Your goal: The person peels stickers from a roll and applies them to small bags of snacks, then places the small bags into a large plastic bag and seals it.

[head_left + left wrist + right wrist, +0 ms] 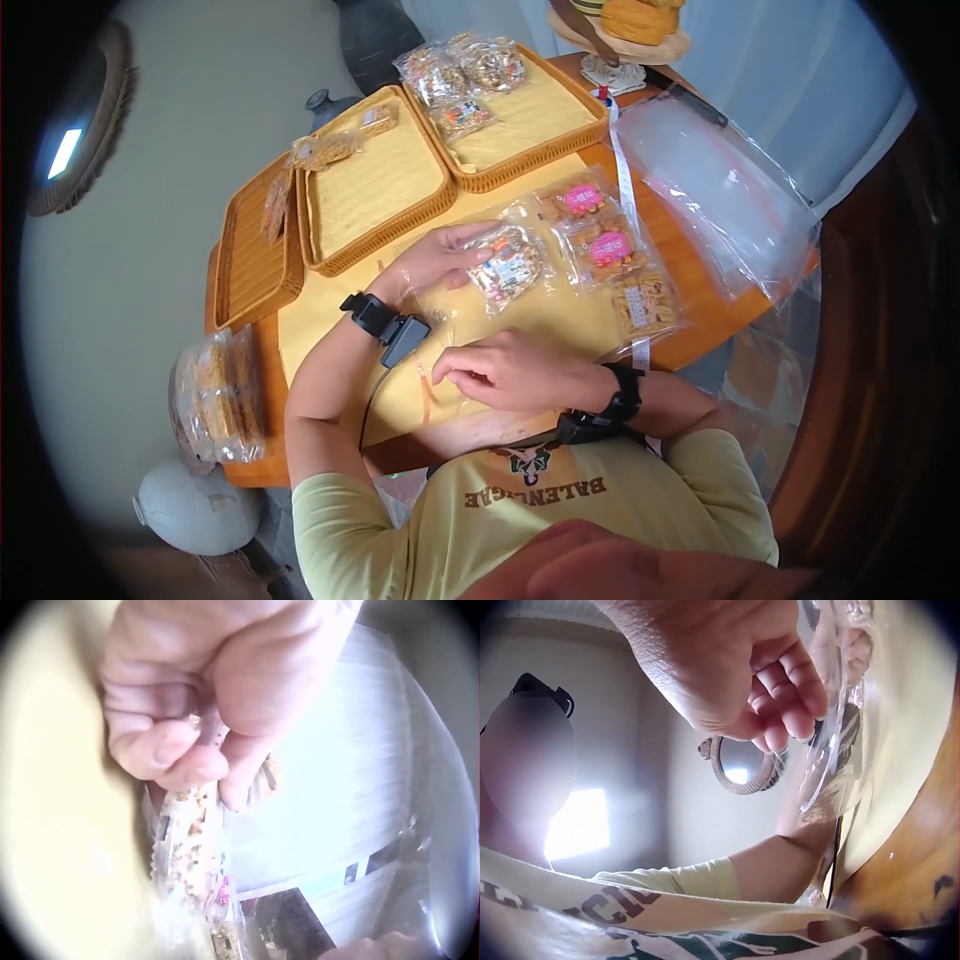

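My left hand (440,262) pinches a clear packet of puffed, multicoloured snack (508,265) over the yellow cloth. In the left wrist view, the thumb and curled fingers of this hand (202,712) grip the packet (191,832) at its end. My right hand (520,370) is nearer my body, its fingers curled. The right wrist view shows its fingertips (776,739) at the edge of a clear plastic bag (825,769). Right of the left hand lie packets with pink labels (608,248) and a nut-like packet (643,305) under clear plastic.
Wicker trays (375,180) lined with yellow stand at the back, the right one (535,120) with several packets. Clear bags (715,190) lie at the right. A stack of wrapped snacks (220,395) sits at the left table edge. A white tape (622,165) runs across the table.
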Demonstrator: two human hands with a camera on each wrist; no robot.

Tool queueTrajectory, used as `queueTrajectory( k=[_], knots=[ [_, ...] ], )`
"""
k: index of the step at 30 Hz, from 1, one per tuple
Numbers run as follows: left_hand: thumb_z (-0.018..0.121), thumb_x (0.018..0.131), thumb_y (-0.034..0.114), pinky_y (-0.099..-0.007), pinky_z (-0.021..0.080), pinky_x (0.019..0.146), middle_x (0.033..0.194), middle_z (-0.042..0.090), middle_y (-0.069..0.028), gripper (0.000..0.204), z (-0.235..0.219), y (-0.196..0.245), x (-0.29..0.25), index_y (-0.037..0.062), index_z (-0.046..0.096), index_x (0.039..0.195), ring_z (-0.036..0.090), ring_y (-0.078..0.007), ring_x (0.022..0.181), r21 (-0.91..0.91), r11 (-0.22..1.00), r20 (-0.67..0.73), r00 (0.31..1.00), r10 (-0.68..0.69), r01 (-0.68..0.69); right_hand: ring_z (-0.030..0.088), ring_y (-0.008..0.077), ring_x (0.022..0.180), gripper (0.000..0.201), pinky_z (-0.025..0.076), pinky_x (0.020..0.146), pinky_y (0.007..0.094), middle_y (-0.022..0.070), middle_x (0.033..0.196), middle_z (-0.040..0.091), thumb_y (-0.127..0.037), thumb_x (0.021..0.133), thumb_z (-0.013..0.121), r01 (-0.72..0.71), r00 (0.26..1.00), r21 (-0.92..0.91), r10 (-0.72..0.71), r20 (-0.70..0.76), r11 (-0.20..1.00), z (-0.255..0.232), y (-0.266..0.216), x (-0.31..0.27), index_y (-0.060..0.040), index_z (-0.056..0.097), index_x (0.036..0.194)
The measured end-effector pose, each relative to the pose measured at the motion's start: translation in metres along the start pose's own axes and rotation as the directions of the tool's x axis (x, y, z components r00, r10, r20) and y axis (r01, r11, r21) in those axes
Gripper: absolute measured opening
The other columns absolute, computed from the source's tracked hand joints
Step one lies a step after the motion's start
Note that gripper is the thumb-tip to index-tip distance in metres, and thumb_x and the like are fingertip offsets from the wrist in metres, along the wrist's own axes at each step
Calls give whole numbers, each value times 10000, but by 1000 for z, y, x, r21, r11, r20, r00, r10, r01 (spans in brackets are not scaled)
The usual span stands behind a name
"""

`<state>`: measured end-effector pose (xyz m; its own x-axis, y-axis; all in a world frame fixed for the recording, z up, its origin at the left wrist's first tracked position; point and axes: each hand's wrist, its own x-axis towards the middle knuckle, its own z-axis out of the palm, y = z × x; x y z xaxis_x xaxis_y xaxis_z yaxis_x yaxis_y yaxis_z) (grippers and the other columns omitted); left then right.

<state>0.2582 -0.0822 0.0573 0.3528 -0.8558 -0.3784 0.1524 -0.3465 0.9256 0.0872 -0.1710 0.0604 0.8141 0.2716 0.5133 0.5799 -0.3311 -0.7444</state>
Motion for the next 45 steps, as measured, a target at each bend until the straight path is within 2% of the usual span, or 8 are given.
queueTrajectory(
  k=[11,13,17,21,34,36,38,45],
  knots=[
    [541,815,9,-272,477,784,1160,516,-125,389,22,-12,-33,58,492,1197,592,-183,864,228,931,-241,910,338,-285,530,208,467,109,412,441,321,64,579,540,-49,769,537,9,993,22,-6,-120,1000,-2,-3,-2,-98,588,851],
    [569,764,25,-336,433,871,1276,418,-137,394,25,-10,-46,75,535,1154,545,-262,995,769,491,150,862,483,-409,539,210,477,109,421,448,325,66,593,546,-36,766,531,69,989,17,-66,-132,997,-1,-3,-1,-92,584,842],
    [550,740,174,-446,259,1013,1387,268,-69,424,61,17,-55,107,536,1158,301,-310,1243,856,4,490,815,308,-516,546,215,492,102,422,454,326,72,589,543,-32,766,524,112,983,23,-107,-151,993,8,3,-1,-82,580,835],
    [529,779,180,-471,215,1033,1388,268,-54,498,49,-2,-27,64,417,1250,242,-289,1277,894,-90,445,849,285,-439,534,219,494,107,405,455,319,74,583,532,-36,779,505,81,996,97,-76,-54,992,6,2,0,-83,584,834],
    [534,806,138,-384,316,991,1386,274,-76,511,33,4,-45,90,369,1288,268,-283,1268,906,42,383,858,343,-422,525,276,489,92,402,481,381,102,539,513,-59,776,480,-73,996,153,64,62,985,-1,0,0,-80,558,820],
    [524,826,141,-347,344,960,1313,389,-106,441,11,13,-75,111,426,1255,387,-275,1195,750,566,347,932,104,-343,524,251,479,98,398,459,357,98,554,516,-61,785,493,-55,997,132,47,64,990,-2,0,-2,-86,566,846],
    [533,834,156,-327,390,903,1156,538,-121,354,-6,45,-99,119,510,1186,515,-283,1059,807,562,297,947,-121,-181,523,225,468,107,393,437,333,94,570,519,-63,794,505,-37,997,111,28,74,993,0,-1,-3,-93,573,871],
    [543,806,130,-313,479,692,835,643,-104,257,-42,109,-29,78,581,1056,626,-218,785,880,474,-156,952,263,14,540,260,472,180,418,443,364,101,600,561,-90,805,497,31,999,6,-32,37,999,8,5,-5,-109,540,979]
  ],
)
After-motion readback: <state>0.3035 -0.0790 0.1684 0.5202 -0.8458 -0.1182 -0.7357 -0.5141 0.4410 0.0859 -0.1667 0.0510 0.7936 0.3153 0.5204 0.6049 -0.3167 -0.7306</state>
